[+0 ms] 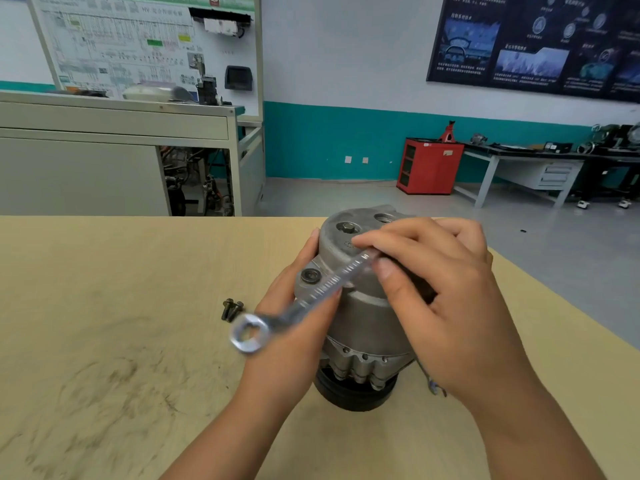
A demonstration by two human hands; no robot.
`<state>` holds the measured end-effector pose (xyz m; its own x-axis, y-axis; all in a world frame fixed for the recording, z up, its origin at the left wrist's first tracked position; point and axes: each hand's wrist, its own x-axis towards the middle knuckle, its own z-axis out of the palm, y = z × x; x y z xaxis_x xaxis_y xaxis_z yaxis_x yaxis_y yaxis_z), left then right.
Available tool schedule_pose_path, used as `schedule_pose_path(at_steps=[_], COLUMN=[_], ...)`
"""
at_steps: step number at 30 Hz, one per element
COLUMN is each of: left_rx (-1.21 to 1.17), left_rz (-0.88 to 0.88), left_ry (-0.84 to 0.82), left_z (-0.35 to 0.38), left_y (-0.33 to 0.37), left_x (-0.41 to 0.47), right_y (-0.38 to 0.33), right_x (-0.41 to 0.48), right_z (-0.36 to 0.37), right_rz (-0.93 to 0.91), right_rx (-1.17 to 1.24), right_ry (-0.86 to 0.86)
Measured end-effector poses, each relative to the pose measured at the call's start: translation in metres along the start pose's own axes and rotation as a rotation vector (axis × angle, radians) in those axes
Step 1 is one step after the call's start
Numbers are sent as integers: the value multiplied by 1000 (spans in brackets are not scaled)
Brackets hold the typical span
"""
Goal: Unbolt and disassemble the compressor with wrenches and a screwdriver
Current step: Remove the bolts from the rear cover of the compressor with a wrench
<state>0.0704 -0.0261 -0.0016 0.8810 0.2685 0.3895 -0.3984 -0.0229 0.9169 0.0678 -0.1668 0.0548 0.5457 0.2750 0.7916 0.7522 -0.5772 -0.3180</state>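
Nearest me, my left hand (284,289) wraps the left flank of the compressor (363,317). It stands upright on its pulley end near the tabletop's (121,306) right edge, long axis vertical, bolted face up. My right hand (443,289) pinches the shank of the wrench (332,282) between thumb and fingers. The tool slants across the housing, ring end toward the near-left, its other end hidden under my palm. It shows blurred, so I judge the pinch light: it could slip and scatter the two loose bolts (231,309) just left of the compressor, or, badly seated, round the bolt head (347,227) on top.
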Motion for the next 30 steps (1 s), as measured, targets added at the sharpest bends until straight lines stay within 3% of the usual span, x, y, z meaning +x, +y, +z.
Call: schedule_pose_path(at_steps=[6,10,15,19,23,27,30], left_rx=[21,23,38,261,574,646,616], left_rz=[119,129,146,331,647,649,631], left_ry=[-37,-38,-28,90,-99,-180,-150], left_z=[-3,-2,2,-1,-6,-2,-2], left_y=[6,5,5,19,40,46,44], left_x=[-13,-8,-9,-9,0,0,-3], right_y=[-1,2,1,7,13,17,19], right_x=[-9,-15,-10,-5,0,3,-1], right_z=[12,23,26,22,20,15,15], right_rz=[4,205,420,542,584,638,711], right_rx=[136,425,607,774,889,961,807], right_ry=[221,355,421,401,318,255,291])
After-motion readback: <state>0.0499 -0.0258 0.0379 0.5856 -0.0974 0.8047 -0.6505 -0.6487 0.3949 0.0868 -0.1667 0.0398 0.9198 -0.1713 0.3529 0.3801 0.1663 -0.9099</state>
